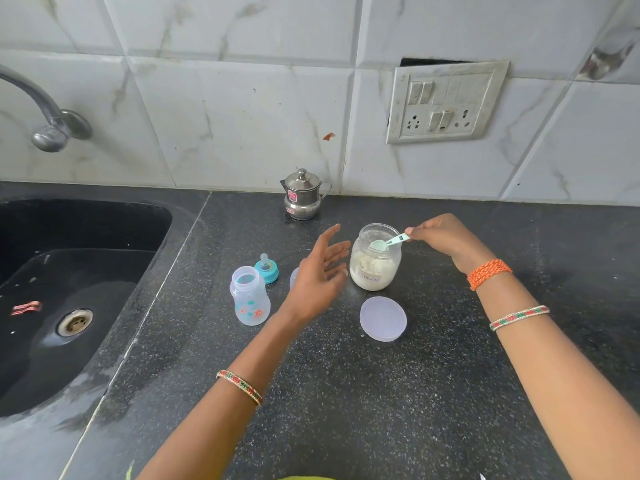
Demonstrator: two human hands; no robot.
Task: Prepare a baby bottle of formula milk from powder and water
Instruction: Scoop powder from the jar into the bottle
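Note:
An open clear jar (374, 268) of white formula powder stands on the dark counter. My right hand (446, 237) pinches the handle of a light green scoop (387, 242), whose bowl sits inside the jar's mouth. My left hand (322, 271) hovers just left of the jar, fingers spread, holding nothing. The uncapped, empty baby bottle (249, 296) stands upright further left. Its teal ring with the teat (266, 268) rests behind it. The jar's translucent lid (383, 319) lies flat in front of the jar. A clear cap is partly hidden behind my left hand.
A small steel pot with a lid (302, 195) stands at the wall behind the jar. A black sink (69, 289) with a tap (48, 123) fills the left side. A switchboard (446, 102) is mounted on the tiled wall.

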